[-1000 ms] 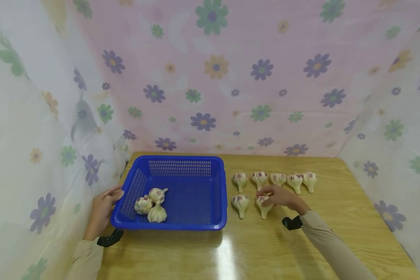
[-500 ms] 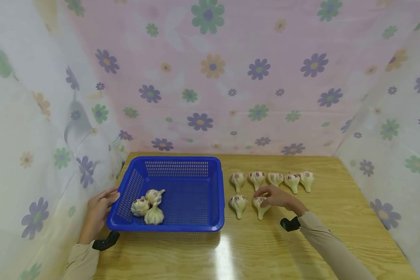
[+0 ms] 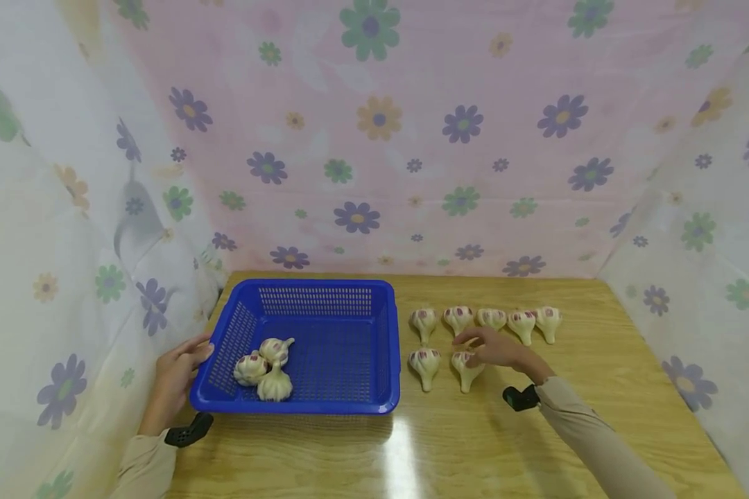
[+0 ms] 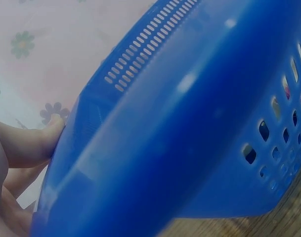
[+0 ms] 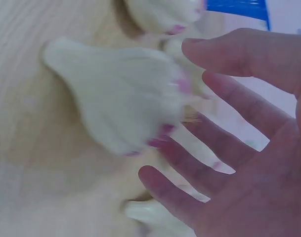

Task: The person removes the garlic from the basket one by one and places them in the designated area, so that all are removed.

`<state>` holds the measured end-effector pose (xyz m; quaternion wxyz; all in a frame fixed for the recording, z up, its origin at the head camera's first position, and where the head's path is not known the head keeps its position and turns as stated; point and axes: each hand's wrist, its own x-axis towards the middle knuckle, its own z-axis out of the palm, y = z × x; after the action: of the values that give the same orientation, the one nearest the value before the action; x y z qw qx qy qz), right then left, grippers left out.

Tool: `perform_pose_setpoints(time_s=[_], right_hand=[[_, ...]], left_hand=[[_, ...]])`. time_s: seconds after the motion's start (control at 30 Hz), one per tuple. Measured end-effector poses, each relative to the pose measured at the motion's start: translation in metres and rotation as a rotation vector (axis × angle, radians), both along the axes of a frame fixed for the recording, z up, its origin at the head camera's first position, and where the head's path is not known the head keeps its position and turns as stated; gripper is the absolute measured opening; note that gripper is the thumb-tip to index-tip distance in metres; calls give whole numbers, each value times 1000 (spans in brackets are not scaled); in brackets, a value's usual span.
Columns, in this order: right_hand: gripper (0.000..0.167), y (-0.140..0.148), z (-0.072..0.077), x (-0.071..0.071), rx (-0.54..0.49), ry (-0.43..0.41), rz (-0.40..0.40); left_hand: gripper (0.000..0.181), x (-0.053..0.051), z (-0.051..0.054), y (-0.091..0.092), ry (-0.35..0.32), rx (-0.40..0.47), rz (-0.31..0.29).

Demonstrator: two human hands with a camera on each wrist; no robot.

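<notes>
Backdrop: flower-printed cloth [image 3: 374, 166] walls in the wood-grain counter [image 3: 474, 443] on three sides.
Right hand: near standstill here! Right hand [image 3: 502, 348] hovers at the front-row garlic bulb [image 3: 465, 375] just as it does a second earlier, fingers [image 5: 224, 142] apart.
Garlic: that bulb lies on the counter, unlifted, so the count holds: three bulbs [image 3: 274, 384] in the blue plastic basket [image 3: 293, 407], seven outside, five of them in the back row [image 3: 491, 319].
Left hand: steady too, left hand [image 3: 173, 374] has its thumb and fingers clamped on the basket's left rim.
Right wrist view: up close, spread fingers sit by the bulb's purple-streaked end, a spread the head view masks; touching or not, I can't tell.
Left wrist view: only this angle gives the slotted outer side wall.
</notes>
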<state>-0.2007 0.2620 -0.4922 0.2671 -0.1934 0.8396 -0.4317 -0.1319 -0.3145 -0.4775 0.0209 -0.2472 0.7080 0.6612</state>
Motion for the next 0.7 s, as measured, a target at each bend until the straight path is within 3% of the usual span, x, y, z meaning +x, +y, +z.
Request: perform_pose_setpoints(time_s=[0.2, 0.37, 0.5, 0.7], right_hand=[[42, -9, 31, -7, -10, 100, 9], [40, -31, 52, -16, -26, 155, 65], [40, -52, 65, -21, -67, 129, 84], [44, -83, 72, -26, -103, 98, 123]], left_hand=[[54, 0, 1, 0, 0, -6, -6], [53, -3, 2, -1, 10, -26, 2], [53, -3, 2, -1, 12, -23, -3], [51, 0, 1, 0, 12, -4, -6]])
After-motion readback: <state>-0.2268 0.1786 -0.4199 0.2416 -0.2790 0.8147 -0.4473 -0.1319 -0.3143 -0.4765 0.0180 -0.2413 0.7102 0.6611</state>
